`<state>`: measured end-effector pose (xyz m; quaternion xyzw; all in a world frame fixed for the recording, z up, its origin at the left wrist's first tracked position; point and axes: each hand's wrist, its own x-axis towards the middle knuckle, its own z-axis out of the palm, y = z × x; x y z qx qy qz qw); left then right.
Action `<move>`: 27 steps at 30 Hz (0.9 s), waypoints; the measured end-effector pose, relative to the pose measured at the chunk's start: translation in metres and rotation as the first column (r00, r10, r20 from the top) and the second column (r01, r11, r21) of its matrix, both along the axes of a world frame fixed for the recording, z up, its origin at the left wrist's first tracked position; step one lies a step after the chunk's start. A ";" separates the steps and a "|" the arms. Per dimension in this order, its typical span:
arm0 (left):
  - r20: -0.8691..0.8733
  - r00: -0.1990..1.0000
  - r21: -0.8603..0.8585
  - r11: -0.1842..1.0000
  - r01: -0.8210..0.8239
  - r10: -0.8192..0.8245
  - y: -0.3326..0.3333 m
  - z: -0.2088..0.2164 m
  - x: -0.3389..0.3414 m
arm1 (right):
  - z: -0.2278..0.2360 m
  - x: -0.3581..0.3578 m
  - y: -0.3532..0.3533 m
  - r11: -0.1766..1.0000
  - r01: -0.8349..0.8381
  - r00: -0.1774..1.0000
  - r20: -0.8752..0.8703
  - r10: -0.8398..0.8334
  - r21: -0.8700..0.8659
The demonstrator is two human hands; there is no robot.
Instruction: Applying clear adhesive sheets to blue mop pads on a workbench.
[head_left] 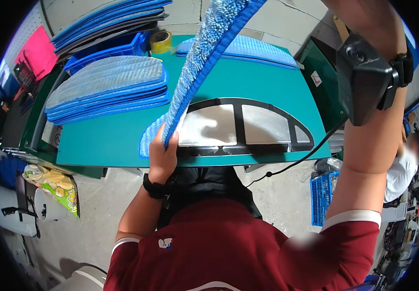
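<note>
My left hand [165, 151] is closed round the lower end of a long blue mop pad [197, 68], its fingers wrapped over the bound edge. The pad rises on a slant past the top of the view, seen nearly edge-on with its fuzzy side to the left. My right hand [365, 17] is raised at the upper right, its fingers out of view. Below the pad, a black half-moon frame [238, 125] with pale panels lies on the green table [102, 145]. A blue fuzzy edge [147, 138] shows beside my left hand; whether it belongs to the held pad, I cannot tell.
Stacked mop pads [107, 92] sit at the table's left, and more pads [248, 51] lie along the back. A blue bin [105, 53], piled pads [112, 22] and a tape roll [161, 42] stand behind. A black cable [306, 154] hangs at the right, above a blue crate [322, 199].
</note>
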<state>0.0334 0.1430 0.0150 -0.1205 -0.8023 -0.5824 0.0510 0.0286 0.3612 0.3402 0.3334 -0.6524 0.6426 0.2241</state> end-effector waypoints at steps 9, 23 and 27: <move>0.094 0.996 0.688 0.722 -0.070 0.007 -0.008 -0.001 -0.010 | -0.052 0.020 0.029 0.966 0.198 0.964 0.143 -0.223 0.167; 0.094 0.988 0.967 0.246 -0.061 -0.125 -0.032 -0.019 -0.019 | -0.264 0.043 -0.002 0.948 0.197 0.820 0.487 -0.300 0.252; 0.072 0.996 0.965 0.257 -0.057 -0.050 -0.033 -0.026 -0.013 | -0.291 0.045 -0.017 0.749 0.263 0.865 0.196 -0.462 0.608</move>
